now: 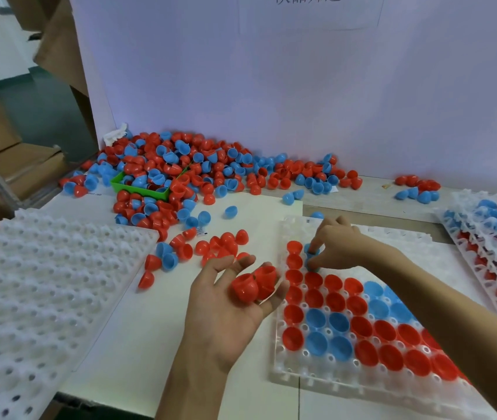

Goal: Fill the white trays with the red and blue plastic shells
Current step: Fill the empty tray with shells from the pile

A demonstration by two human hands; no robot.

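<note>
Pressing a blue shell (312, 255) into the half-filled tray (283, 371), the right hand (336, 247) pinches it while the left hand (229, 301) cups two red shells (254, 286); the far rows and the empty trays (38, 286) at the tabletop's left edge remain.

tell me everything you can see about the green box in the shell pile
The green box is a small, shallow, open-topped tray of bright green plastic, seemingly rectangular. It sits on the table at the front left of the pile of shells, one corner toward the camera. Red and blue shells fill it and crowd round it, hiding its far side. Neither hand touches it.
</note>
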